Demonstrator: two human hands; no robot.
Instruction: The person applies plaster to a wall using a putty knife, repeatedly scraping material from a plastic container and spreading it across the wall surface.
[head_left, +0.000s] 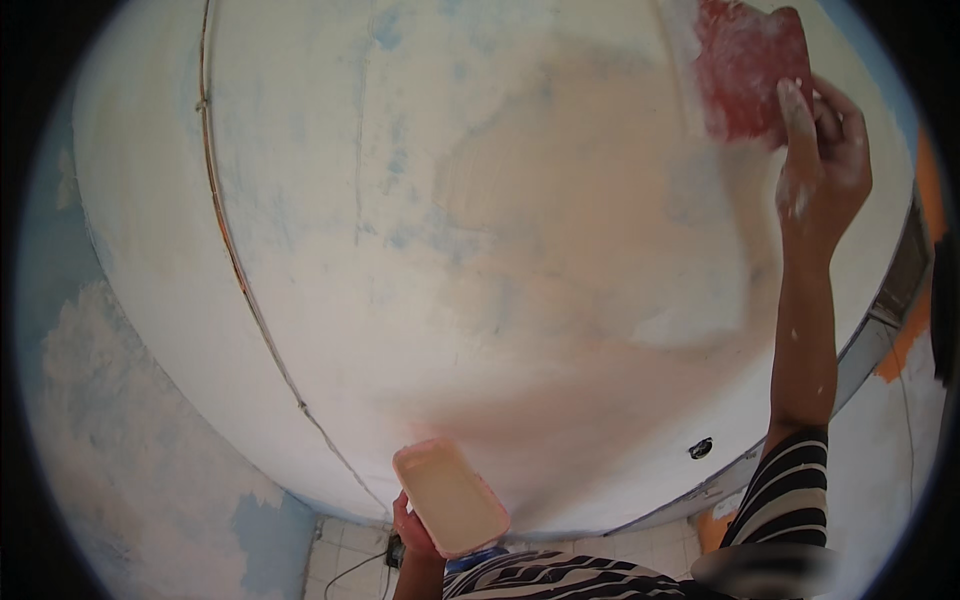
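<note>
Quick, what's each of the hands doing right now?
Left hand: closed on a pink tray of pale paste.
Right hand: closed on a red trowel against the wall.

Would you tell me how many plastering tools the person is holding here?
2. A red trowel pressed flat on the wall in the right hand, upper right; a pink tray of putty in the left hand, bottom centre.
</note>
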